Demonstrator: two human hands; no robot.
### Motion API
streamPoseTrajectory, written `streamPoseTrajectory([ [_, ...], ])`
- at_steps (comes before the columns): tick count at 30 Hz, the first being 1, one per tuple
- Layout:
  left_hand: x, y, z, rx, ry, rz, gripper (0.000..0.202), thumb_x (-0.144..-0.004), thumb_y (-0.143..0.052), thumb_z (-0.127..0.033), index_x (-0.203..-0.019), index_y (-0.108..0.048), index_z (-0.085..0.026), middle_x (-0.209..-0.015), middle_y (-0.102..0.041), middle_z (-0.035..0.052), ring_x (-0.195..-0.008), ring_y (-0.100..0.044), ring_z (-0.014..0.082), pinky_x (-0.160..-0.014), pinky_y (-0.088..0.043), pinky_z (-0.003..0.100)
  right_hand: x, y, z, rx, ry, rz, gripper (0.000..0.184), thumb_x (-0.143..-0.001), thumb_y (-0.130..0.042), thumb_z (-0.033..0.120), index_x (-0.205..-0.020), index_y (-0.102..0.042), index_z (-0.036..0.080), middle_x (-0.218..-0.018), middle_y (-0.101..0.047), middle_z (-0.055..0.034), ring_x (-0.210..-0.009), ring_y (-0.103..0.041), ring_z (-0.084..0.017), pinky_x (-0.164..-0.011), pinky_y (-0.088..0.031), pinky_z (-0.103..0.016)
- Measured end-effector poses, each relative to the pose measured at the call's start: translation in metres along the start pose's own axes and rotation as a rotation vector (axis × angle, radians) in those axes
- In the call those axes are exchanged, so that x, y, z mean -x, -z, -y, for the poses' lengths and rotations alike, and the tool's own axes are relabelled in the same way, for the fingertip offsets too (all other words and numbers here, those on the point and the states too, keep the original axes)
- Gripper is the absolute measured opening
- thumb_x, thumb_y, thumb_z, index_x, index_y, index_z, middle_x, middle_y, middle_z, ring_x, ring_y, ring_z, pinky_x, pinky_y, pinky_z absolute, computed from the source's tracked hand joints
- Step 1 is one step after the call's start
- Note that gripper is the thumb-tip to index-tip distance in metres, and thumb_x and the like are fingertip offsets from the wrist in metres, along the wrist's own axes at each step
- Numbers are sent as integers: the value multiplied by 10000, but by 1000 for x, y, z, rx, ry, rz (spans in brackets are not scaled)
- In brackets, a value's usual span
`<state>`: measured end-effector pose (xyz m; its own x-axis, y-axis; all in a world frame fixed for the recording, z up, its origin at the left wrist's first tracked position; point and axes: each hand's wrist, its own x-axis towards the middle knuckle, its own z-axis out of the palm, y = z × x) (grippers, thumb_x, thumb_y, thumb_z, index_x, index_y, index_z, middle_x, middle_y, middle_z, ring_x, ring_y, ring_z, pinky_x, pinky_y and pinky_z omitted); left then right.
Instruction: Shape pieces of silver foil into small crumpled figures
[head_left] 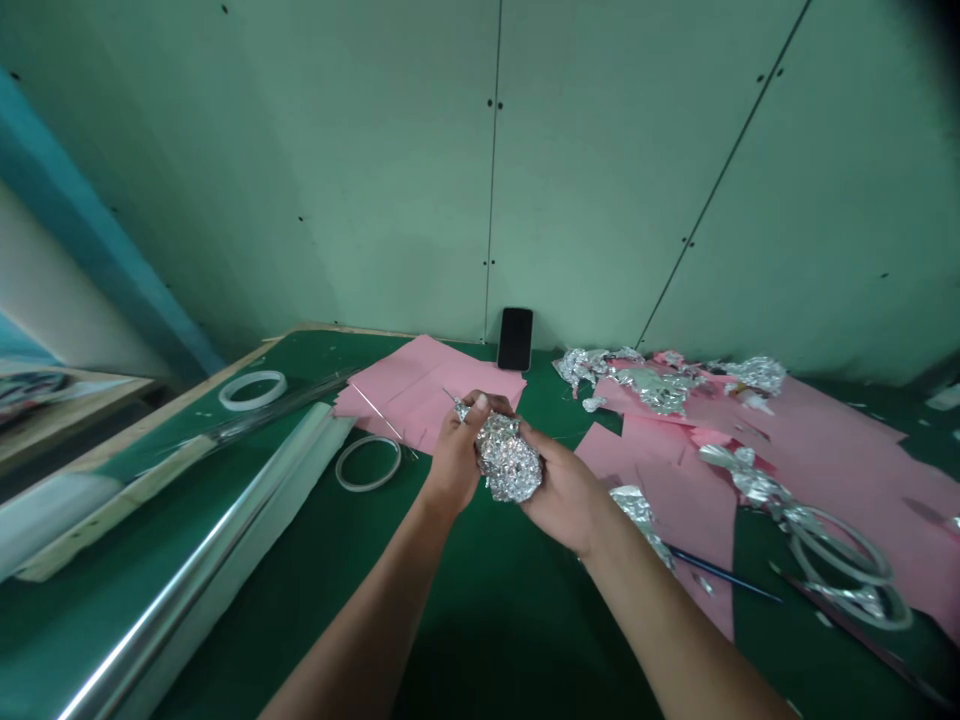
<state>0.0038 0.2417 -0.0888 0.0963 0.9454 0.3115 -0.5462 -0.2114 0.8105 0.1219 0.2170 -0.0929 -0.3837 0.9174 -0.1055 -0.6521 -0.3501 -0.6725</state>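
Lying along the left of the green worktop [495,620], a shiny metal rod [184,575] is stretching toward the back corner, and two clear plastic rings [252,405] are resting nearby, one behind the other. Just beyond them, pink paper sheets [427,375] are lying under a thin wire [375,410], while a black phone [515,339] is leaning upright against the green wall. At the middle of the scene, the left hand [454,465] is curling its fingers tightly over the upper end of a crumpled foil lump [508,458], and the right hand [562,500] is cupping the lump's other side, so the lump is sitting between the two palms, held above the worktop. Both grips are closed around the foil, not spread, and the step in hand looks like squeezing it into a compact shape; its raised creases seem to call for more pressing. A thin point is sticking out past the left fingers, though what it joins is hidden. Further right, foil scraps [645,385] are scattering across more pink paper [825,450], beside a blue pen [720,573].
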Motion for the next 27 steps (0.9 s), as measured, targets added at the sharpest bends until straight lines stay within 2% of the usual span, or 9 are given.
streamPoseTrajectory([
  [6, 0, 3, 5, -55, -43, -7, 266, -815, -624, -450, -764, -633, -189, -873, -643, 55, -810, -623, 184, -715, -488, 309, 0, 0, -1, 38, -5, 15, 348, -792, -670, 367, -1107, -640, 222, -968, -696, -48, -1009, -617, -217, -857, -492, -362],
  [14, 0, 0, 8, 58, 24, -22, 318, -809, -611, -516, -783, -626, -199, -831, -644, 47, -771, -633, 191, -682, -499, 325, 1, -6, 1, -52, -13, 19, 274, -776, -682, 275, -1041, -661, 206, -1026, -692, -50, -1022, -614, -217, -864, -492, -348],
  [18, 1, 1, 10, 82, 40, -38, 329, -815, -602, -524, -785, -627, -197, -835, -641, 45, -765, -631, 187, -680, -496, 324, 3, -10, 3, -75, -17, -5, 245, -789, -668, 291, -1017, -666, 201, -1021, -696, -55, -1037, -609, -224, -875, -488, -356],
  [23, 0, 2, 10, 24, 4, -9, 293, -808, -629, -482, -779, -615, -191, -870, -645, 41, -801, -621, 181, -698, -482, 300, 3, -8, 3, -116, -26, 98, 272, -826, -639, 299, -1083, -642, 209, -1037, -693, -44, -1036, -611, -204, -894, -481, -347],
  [27, 1, 1, 9, 2, -18, -10, 282, -798, -648, -461, -776, -624, -181, -878, -644, 37, -795, -615, 169, -693, -473, 284, 1, -5, 2, -152, -62, 86, 285, -846, -622, 287, -1115, -628, 196, -1028, -692, -42, -1020, -617, -195, -895, -483, -338],
])
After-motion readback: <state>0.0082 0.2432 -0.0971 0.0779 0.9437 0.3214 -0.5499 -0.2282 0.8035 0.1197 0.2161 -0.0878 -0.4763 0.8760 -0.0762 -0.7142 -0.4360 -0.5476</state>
